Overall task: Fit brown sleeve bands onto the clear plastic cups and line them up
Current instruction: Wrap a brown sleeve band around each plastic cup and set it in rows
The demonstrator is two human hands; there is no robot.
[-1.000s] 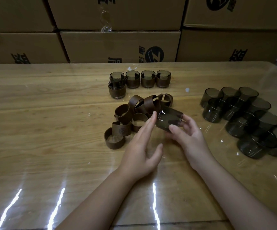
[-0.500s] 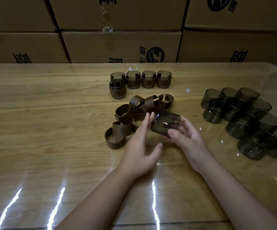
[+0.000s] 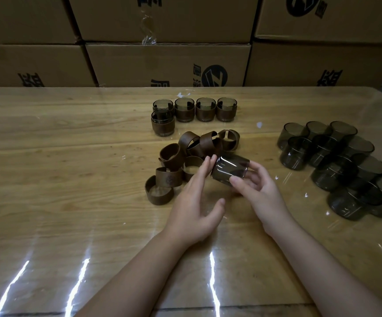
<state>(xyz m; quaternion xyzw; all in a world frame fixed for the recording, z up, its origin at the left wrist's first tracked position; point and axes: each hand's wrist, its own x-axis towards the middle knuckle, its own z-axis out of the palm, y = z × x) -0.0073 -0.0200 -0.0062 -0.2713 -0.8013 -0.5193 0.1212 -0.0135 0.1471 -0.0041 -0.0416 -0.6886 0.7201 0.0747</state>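
A bare smoky clear cup lies tilted on its side in my right hand, thumb on its near wall and fingers behind it. My left hand is spread open just left of the cup, fingertips touching its base end. Behind and left of my hands lies a pile of loose brown sleeve bands. Farther back, several cups with bands fitted stand in a row, with one more sleeved cup in front of the row's left end.
Several bare smoky cups are clustered at the right of the glossy wooden table. Stacked cardboard boxes form a wall along the table's far edge.
My right hand has brought the bare cup a little nearer and lower, turning it more on its side. My left hand's fingertips stayed at the cup's end.
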